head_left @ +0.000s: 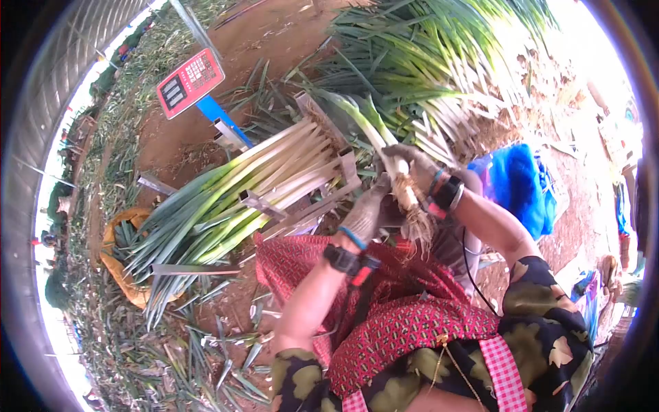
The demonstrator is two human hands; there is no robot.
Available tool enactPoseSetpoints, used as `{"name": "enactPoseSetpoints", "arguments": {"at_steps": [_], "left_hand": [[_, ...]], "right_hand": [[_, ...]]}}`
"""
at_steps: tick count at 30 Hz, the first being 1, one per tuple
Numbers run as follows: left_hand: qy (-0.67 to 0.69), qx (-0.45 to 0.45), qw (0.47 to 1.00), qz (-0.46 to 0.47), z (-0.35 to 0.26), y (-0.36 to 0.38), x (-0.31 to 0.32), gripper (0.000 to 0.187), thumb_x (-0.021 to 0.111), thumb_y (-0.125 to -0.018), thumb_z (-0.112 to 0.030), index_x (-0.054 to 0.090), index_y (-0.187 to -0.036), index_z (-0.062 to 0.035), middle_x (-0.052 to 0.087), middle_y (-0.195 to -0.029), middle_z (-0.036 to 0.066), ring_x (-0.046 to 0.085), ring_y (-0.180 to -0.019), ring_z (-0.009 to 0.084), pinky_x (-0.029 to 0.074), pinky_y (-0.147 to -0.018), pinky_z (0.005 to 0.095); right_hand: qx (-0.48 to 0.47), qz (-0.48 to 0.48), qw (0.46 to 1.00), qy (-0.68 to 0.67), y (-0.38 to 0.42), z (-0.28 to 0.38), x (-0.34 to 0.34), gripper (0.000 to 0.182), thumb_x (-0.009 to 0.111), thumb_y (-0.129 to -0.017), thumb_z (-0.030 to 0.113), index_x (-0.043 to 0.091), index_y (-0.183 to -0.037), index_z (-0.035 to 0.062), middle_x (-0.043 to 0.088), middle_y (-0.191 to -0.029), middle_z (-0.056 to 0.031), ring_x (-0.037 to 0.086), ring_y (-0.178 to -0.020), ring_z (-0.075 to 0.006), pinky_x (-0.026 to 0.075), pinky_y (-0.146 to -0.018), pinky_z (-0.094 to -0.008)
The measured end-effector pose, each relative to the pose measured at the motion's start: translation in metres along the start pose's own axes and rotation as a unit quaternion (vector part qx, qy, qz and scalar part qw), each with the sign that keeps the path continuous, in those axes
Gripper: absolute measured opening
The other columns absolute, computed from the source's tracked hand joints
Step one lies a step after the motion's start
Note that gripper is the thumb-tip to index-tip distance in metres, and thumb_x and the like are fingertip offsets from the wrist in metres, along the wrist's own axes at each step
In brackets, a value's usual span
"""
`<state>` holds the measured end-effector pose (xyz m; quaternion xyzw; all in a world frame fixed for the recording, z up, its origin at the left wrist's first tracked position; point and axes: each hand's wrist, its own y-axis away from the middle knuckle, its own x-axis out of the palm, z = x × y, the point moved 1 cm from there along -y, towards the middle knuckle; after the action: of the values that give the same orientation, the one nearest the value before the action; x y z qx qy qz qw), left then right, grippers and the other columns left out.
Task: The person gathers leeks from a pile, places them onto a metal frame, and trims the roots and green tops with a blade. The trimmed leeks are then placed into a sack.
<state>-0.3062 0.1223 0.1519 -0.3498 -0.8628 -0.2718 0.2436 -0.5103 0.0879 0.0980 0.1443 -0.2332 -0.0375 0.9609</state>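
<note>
My right hand (417, 167), in a grey glove, is wrapped round the white stalk of a large green onion (374, 130). The onion's leaves point up and away, and its brown roots (419, 230) hang toward my lap. Close against the same stalk, from the left, is my gloved left hand (367, 211), its fingers closed at the onion's lower part; the fingertips are partly hidden. To the left, a bundle of cleaned green onions (274, 168) lies in a metal rack (319, 204), white ends toward me and leaves trailing left.
A big heap of green onions (432, 62) lies at the back right. A scale with a red display (191, 82) on a blue post (223, 120) stands behind the rack. A blue bag (515, 185) sits at right, a yellow sack (118, 250) at left. Leaf scraps cover the ground.
</note>
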Motion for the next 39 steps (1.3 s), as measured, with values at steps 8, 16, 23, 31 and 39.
{"name": "enactPoseSetpoints", "arguments": {"at_steps": [8, 16, 23, 31, 39], "left_hand": [[0.062, -0.083, 0.984, -0.144, 0.111, 0.007, -0.057, 0.026, 0.062, -0.098, -0.032, 0.065, -0.104, -0.0075, 0.062, -0.082, 0.002, 0.060, -0.069, 0.0160, 0.053, -0.065, 0.0305], [0.054, -0.116, 0.981, -0.146, 0.117, 0.014, -0.034, 0.028, 0.066, -0.096, -0.031, 0.065, -0.108, -0.0058, 0.067, -0.087, 0.002, 0.064, -0.073, 0.0133, 0.052, -0.065, 0.0260], [0.032, -0.149, 0.985, -0.080, 0.040, 0.062, 0.031, 0.026, 0.064, -0.099, -0.028, 0.061, -0.108, -0.0040, 0.066, -0.086, 0.004, 0.065, -0.069, 0.0125, 0.055, -0.060, 0.0257], [0.036, -0.138, 0.990, 0.015, 0.006, 0.086, 0.070, 0.033, 0.067, -0.097, -0.028, 0.057, -0.118, -0.0047, 0.065, -0.095, 0.005, 0.067, -0.079, 0.0136, 0.057, -0.064, 0.0259], [-0.087, 0.065, 0.981, 0.162, -0.043, 0.105, 0.121, 0.066, 0.067, -0.096, -0.043, 0.042, -0.139, -0.0004, 0.056, -0.116, 0.006, 0.057, -0.101, 0.0132, 0.050, -0.086, 0.0283]], "right_hand": [[0.128, 0.007, 0.988, 0.089, 0.045, -0.136, -0.021, 0.022, 0.063, -0.094, 0.019, 0.062, -0.104, 0.0000, 0.067, -0.083, -0.0055, 0.065, -0.069, -0.0162, 0.055, -0.065, -0.0314], [0.217, -0.014, 0.976, 0.015, 0.081, -0.102, 0.015, 0.032, 0.064, -0.097, 0.032, 0.066, -0.103, 0.0010, 0.068, -0.086, -0.0043, 0.063, -0.068, -0.0118, 0.051, -0.059, -0.0289], [0.154, -0.004, 0.939, -0.307, 0.067, -0.091, 0.022, 0.042, 0.059, -0.100, 0.040, 0.058, -0.118, 0.0024, 0.071, -0.095, -0.0143, 0.072, -0.082, -0.0269, 0.061, -0.077, -0.0386], [0.142, 0.216, 0.777, -0.574, 0.068, -0.022, 0.038, 0.043, 0.061, -0.099, 0.025, 0.050, -0.124, -0.0081, 0.066, -0.101, -0.0120, 0.066, -0.089, -0.0223, 0.058, -0.082, -0.0370], [0.129, 0.207, 0.777, -0.580, 0.116, 0.099, 0.073, 0.038, 0.064, -0.093, 0.007, 0.043, -0.120, -0.0092, 0.058, -0.091, -0.0099, 0.059, -0.078, -0.0178, 0.054, -0.072, -0.0304]]}}
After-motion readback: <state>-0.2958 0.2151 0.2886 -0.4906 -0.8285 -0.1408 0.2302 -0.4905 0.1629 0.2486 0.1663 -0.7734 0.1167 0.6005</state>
